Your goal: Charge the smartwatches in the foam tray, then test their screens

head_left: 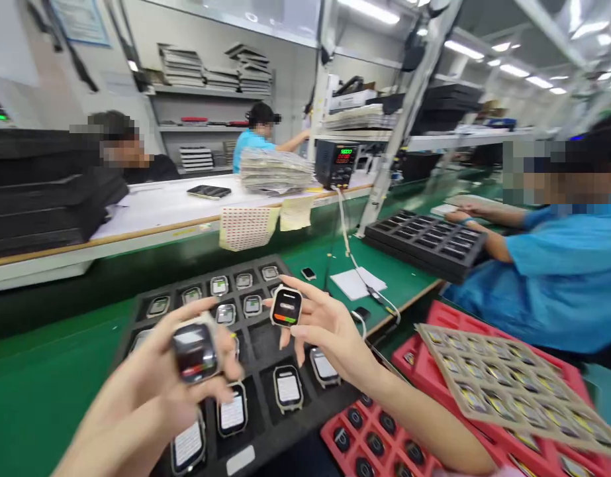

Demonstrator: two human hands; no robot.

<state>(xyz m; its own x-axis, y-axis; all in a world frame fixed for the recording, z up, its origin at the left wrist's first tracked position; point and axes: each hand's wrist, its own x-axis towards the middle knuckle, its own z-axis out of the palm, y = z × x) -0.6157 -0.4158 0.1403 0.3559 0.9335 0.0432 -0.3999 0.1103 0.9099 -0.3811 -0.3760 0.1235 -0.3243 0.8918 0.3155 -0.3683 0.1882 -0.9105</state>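
Observation:
My left hand (141,384) grips a square smartwatch body (194,352) at the lower left, its dark screen lit by a small coloured bar. My right hand (332,331) pinches a second square smartwatch (286,307) between thumb and fingertips, its screen showing red and green bars. Both hands hover over a black foam tray (263,344) with rows of square slots. Several smartwatches (288,389) lie in those slots, some with white text on their screens. One slot below my hands looks bare. My left hand hides the tray's left part.
A red tray (369,430) with round dark pieces and a beige slotted card (508,384) lie at the right. A co-worker in a blue sleeve (548,278) works behind a black tray (424,242). A green mat (47,371) covers the bench, with a white paper (357,283) and cables.

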